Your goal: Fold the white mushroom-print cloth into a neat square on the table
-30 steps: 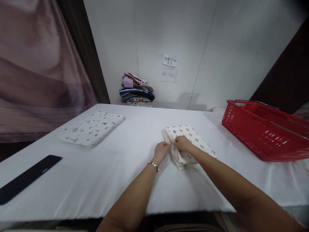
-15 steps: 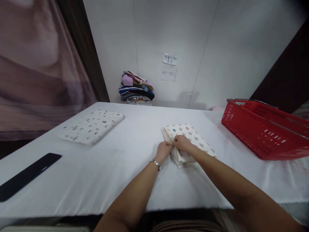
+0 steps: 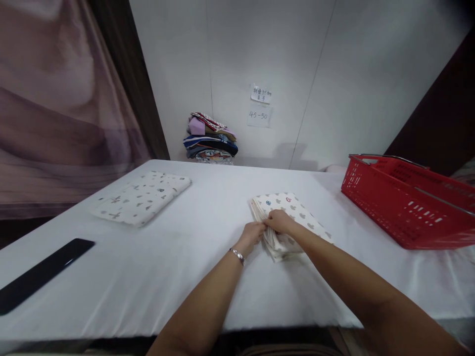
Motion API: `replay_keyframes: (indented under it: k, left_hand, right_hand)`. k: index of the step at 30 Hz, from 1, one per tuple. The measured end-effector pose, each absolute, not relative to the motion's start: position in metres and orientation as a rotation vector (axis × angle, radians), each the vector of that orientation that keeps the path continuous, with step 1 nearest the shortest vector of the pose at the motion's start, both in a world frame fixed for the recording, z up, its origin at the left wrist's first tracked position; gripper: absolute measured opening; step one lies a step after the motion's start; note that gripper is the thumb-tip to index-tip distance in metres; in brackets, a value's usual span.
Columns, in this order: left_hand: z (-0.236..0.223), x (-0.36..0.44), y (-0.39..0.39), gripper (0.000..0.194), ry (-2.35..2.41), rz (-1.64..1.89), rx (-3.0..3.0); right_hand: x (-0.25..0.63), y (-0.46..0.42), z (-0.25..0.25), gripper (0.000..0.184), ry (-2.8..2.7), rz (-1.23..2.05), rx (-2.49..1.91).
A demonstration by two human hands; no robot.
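Observation:
A folded white cloth point(image 3: 306, 217) with grey printed shapes and small blue and red marks lies on the table, its layers stacked along the left edge. My left hand point(image 3: 253, 232), with a silver bracelet at the wrist, is closed on that layered edge. Right beside it my right hand point(image 3: 279, 221) pinches the same edge from above, and the two hands nearly touch. The fingertips are partly hidden, so how many layers they hold cannot be made out.
Another folded patterned cloth point(image 3: 143, 198) lies on the left of the white-covered table point(image 3: 178, 277). A black flat object point(image 3: 44, 272) is at the near left. To the right stands a red basket point(image 3: 404, 207). Against the wall is a pile of folded fabrics point(image 3: 211, 141) below paper signs point(image 3: 260, 116).
The view has tilted slightly, so everything sits a little lower. Both hands stay at the cloth's left edge, with only small finger movement.

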State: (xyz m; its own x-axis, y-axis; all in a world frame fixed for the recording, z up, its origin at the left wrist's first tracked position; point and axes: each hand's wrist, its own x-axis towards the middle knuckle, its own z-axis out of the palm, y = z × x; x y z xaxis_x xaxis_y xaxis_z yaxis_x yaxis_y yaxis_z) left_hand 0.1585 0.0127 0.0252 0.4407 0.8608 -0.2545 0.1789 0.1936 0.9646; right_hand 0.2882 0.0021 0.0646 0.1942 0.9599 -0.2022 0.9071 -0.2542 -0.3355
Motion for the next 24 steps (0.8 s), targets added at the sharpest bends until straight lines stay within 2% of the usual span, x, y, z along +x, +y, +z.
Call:
replay_keyframes:
  k: [8, 15, 24]
  left_hand:
    - [0.031, 0.148, 0.018, 0.024, 0.845, 0.497, 1.224]
    - [0.017, 0.15, 0.028, 0.011, 1.161, 0.737, 1.509]
    - [0.01, 0.156, 0.028, 0.02, 1.386, 0.69, 1.875]
  right_hand:
    - [0.29, 0.001, 0.068, 0.022, -1.65, 0.777, -2.3]
    - [0.292, 0.002, 0.063, 0.021, -1.761, 0.624, -2.277]
    - [0.29, -0.005, 0.066, 0.021, -1.762, 0.519, -2.236]
